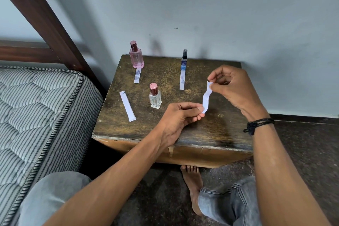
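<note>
**Paper strip (207, 99) held at both ends**

Head view: the paper strip curves in the air above the tabletop (192, 130), right of the clear bottle (155, 98). Left hand (178, 117) fingers pinch its lower end; right hand (232, 88) fingers pinch its top.

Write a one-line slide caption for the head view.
A paper strip pinched between left hand and right hand above a wooden table.

Matt paper strip (207, 100); worn rough wood table (183, 134); clear glass bottle (155, 100).
</note>
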{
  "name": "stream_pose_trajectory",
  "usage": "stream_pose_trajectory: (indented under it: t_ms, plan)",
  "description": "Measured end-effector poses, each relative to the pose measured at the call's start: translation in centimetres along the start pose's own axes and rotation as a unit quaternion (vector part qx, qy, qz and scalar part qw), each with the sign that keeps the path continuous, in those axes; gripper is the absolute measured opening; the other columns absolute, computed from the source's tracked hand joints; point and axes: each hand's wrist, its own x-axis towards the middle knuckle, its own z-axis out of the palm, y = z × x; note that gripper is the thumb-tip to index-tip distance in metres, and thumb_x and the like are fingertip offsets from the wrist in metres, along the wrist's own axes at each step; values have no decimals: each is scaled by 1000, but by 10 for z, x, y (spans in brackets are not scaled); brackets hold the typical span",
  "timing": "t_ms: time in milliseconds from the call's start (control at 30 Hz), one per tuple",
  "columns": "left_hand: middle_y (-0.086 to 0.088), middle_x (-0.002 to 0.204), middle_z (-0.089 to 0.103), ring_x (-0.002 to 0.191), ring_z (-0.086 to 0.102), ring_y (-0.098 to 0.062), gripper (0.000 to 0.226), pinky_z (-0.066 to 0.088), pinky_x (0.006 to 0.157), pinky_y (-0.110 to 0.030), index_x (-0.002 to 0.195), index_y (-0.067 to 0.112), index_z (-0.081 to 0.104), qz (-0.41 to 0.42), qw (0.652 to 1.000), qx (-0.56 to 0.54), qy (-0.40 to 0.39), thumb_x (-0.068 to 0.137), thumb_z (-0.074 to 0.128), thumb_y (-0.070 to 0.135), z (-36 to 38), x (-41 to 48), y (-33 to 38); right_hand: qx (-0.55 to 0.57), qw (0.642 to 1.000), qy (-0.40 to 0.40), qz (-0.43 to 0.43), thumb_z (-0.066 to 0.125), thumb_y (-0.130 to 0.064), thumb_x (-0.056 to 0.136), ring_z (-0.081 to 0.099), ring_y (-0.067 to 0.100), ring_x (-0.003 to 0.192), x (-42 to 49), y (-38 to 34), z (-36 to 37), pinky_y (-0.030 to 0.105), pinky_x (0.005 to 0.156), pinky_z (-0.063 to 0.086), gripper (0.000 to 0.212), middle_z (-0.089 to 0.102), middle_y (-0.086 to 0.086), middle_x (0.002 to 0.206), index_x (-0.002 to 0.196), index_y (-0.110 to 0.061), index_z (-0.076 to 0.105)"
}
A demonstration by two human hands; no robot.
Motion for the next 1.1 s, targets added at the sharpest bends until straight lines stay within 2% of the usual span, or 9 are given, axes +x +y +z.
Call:
stream_pose_trajectory:
  t_ms: [100, 367, 500, 600, 667, 767, 933, 1100]
  plan:
    - [-10, 78, 72, 70, 65, -11, 9, 55, 71, -15, 97, -1, 74, 5, 1000, -4, -9, 89, 70, -2, -2, -1, -1, -9, 1000, 4, 4, 74, 4, 78, 70, 21, 82, 1, 3, 0, 35, 81, 58, 31, 73, -2, 87, 82, -27, 71]
    - [-9, 88, 74, 80, 67, -12, 10, 56, 76, -17, 101, 3, 73, 26, 999, 28, -28, 91, 68, 2, 0, -1, -2, -4, 1000, 25, -6, 73, 5, 80, 70, 18, 84, 1, -1, 2, 29, 81, 57, 29, 74, -1, 88, 84, -24, 71]
    - [-8, 82, 74, 80, 66, -14, 13, 54, 73, -16, 101, 0, 74, 59, 991, 117, 10, 88, 73, 1, -1, 1, -4, 4, 1000, 18, -2, 74, 5, 80, 71, 21, 86, 1, 4, -3, 30, 82, 58, 28, 74, 2, 90, 85, -22, 71]
    - [-8, 81, 75, 74, 64, -10, 10, 53, 73, -19, 97, 7, 78, 83, 974, 207, 33, 87, 76, 5, 0, 2, -7, 5, 1000, 3, 9, 77, 4, 81, 71, 20, 87, 2, 10, -6, 29, 82, 58, 25, 74, 1, 90, 87, -20, 72]
    - [-3, 83, 77, 70, 64, -5, 8, 52, 74, -21, 94, 16, 79, 115, 940, 317, 49, 88, 77, 11, 1, 3, -10, -4, 1000, -6, 17, 79, 3, 80, 71, 19, 85, 3, 18, -6, 29, 82, 58, 25, 74, 2, 89, 86, -20, 72]
    - [9, 95, 75, 81, 64, -2, 12, 52, 83, -22, 100, 22, 79, 176, 858, 481, 52, 90, 73, 17, 8, 2, -15, -1, 1000, -4, 27, 79, 4, 79, 69, 13, 79, 6, 30, -8, 29, 81, 57, 29, 74, 3, 87, 83, -23, 71]
    - [2, 107, 65, 98, 59, -16, 19, 49, 90, -30, 111, 12, 74, 298, 746, 594, 43, 95, 65, 18, 14, 4, -32, -14, 999, 4, 51, 80, 4, 79, 68, 7, 77, 10, 52, -9, 26, 79, 55, 31, 73, -3, 85, 81, -25, 70]
    - [0, 122, 61, 110, 49, -26, 28, 48, 96, -40, 121, 13, 70, 358, 646, 674, 19, 98, 61, 26, 15, 8, -42, -17, 998, 22, 61, 79, 2, 81, 69, 6, 79, 12, 63, -11, 25, 80, 56, 26, 73, -6, 86, 83, -23, 71]
